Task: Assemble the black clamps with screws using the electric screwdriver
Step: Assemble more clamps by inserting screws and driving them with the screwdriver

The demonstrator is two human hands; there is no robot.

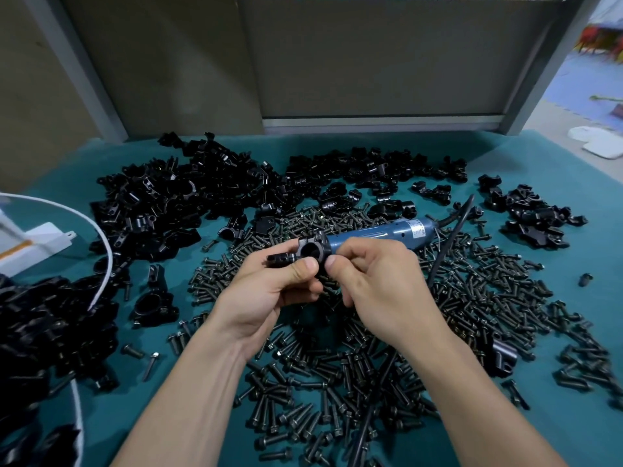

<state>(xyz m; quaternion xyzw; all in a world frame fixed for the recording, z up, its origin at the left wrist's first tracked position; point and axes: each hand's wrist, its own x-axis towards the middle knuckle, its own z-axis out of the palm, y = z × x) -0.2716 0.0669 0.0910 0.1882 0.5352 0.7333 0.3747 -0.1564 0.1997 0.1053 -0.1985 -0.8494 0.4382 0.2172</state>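
I see both hands meeting just above the middle of the frame, over the counter (pixel 141 416) with its teal cover. The left hand (pixel 269 291) comes in from the lower left, and its thumb and fingers are closed around a black clamp (pixel 312 252). The clamp is held up off the counter with its round hole facing me. The right hand (pixel 381 291) comes in from the lower right, and its fingers pinch the right side of the same clamp, with the thumb tip almost touching the left thumb.

Just behind the right hand, the blue screwdriver (pixel 381 234) lies slanting toward the upper right. Its front end is hidden behind the clamp and my fingers, so I cannot tell whether it touches the clamp. A black cord (pixel 448 244) crosses the screwdriver's far end.

Dark screws (pixel 337 382) lie thick across the centre and lower right of the frame, under and around both wrists. Loose clamps (pixel 175 197) are heaped at the upper left, with smaller groups along the top and at the right edge, and another heap at the lower left.

At the left edge a white box (pixel 37 244) sits on the counter, and a white cable (pixel 104 251) curves past it over the clamps.
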